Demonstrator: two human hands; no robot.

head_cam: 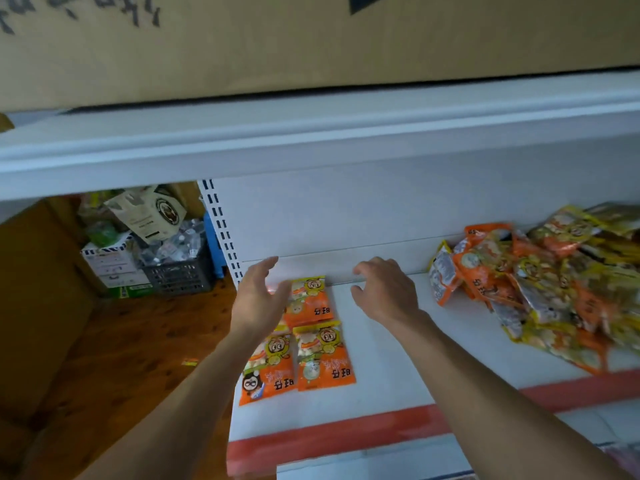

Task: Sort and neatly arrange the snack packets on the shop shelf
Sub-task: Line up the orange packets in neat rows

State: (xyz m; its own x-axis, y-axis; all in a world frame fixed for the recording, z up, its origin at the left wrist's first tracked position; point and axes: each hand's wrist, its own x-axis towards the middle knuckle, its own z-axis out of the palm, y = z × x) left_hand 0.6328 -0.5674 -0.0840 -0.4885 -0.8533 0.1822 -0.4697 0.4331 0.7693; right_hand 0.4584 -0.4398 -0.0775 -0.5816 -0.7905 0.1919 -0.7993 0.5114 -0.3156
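A: While the left hand [261, 299] and right hand [384, 292] hover over the shelf [398, 375], what do they grasp?

B: Nothing; fingers released. Orange snack packets [323, 358] lie flat at left; unsorted pile [554, 282] at right.

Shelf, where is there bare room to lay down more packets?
Bare shelf runs between the laid-out packets at left and the loose heap at right, back wall to red front strip. The right end is crowded.

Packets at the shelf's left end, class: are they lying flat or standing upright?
Lying flat. The packets rest face-up on the shelf, with their whole printed fronts showing.
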